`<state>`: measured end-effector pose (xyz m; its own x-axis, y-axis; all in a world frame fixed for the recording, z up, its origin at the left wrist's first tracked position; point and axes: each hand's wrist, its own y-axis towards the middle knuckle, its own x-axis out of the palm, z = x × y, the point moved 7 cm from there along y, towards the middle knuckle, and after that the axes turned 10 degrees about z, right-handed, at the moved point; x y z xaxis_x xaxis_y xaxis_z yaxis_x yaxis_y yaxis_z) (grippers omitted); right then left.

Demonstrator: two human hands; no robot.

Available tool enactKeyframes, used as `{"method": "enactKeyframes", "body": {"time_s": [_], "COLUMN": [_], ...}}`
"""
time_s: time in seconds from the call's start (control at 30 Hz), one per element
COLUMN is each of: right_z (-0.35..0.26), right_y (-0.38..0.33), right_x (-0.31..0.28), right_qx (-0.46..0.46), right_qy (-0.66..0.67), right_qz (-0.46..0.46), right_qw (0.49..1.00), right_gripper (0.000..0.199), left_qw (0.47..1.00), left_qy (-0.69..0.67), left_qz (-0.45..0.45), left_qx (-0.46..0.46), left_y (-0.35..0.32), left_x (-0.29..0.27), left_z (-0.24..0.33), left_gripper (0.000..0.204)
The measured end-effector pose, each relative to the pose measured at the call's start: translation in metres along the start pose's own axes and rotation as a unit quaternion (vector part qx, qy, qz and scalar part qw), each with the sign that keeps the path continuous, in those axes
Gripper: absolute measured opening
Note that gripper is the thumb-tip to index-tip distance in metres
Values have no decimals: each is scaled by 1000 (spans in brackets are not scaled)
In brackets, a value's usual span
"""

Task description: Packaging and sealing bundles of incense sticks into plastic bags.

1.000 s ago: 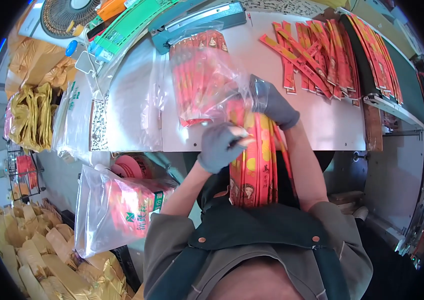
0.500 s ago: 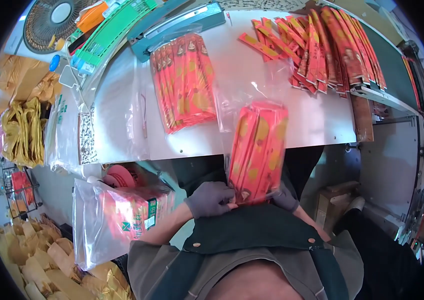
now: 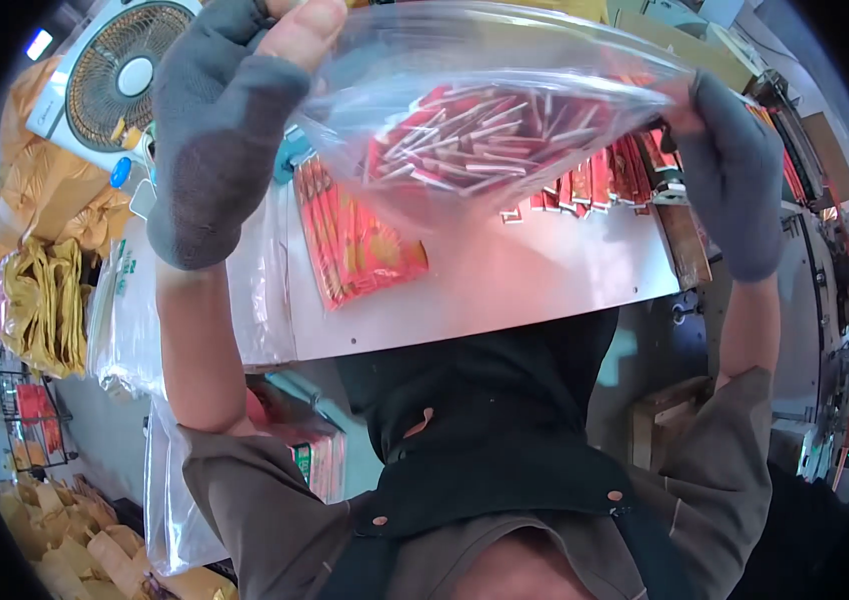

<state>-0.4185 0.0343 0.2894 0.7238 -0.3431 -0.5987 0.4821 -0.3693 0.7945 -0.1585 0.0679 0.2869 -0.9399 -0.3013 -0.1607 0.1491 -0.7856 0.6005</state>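
Lifted from in front of the dark bib apron [image 3: 495,490] since the earlier frame, a wide clear plastic bag [image 3: 435,215] hangs between the person's raised, well-separated hands, the grey-gloved left hand [image 3: 225,140] and grey-gloved right hand [image 3: 735,175] each clamped on a side of its mouth. Already inside, between those hands, sit slim red packets [image 3: 490,135] with pale ends showing, though the mouth looks unsealed. Below the left hand lies a flat red-and-gold bundle [image 3: 370,255], while loose red strips [image 3: 585,185] remain unbagged just beside the right.
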Motion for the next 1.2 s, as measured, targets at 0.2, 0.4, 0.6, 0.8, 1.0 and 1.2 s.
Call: {"method": "enactKeyframes", "body": {"time_s": [0.2, 0.4, 0.6, 0.8, 1.0, 1.2], "right_z": [-2, -47, -48, 92, 98, 140], "right_y": [26, 19, 91, 89, 143, 87], "right_x": [25, 100, 161, 350, 383, 446], "right_qx": [-59, -141, -95, 156, 221, 217], "right_qy": [34, 100, 217, 151, 229, 137], "right_qz": [-39, -115, -59, -51, 2, -101], "right_qw": [997, 978, 970, 975, 948, 961], "right_gripper": [27, 29, 30, 64, 77, 37], "left_qw": [883, 836, 997, 901, 838, 861], "left_qy": [326, 440, 55, -202, -228, -188], "left_qz": [-77, 0, -40, 76, 138, 216], "left_qx": [330, 328, -35, -376, -477, -421], "left_y": [-19, -34, -62, -73, -58, -45], "left_x": [39, 39, 9, 4, -38, -54], "left_z": [19, 35, -76, -244, -339, -360], "left_gripper": [24, 30, 82, 40, 38, 52]}}
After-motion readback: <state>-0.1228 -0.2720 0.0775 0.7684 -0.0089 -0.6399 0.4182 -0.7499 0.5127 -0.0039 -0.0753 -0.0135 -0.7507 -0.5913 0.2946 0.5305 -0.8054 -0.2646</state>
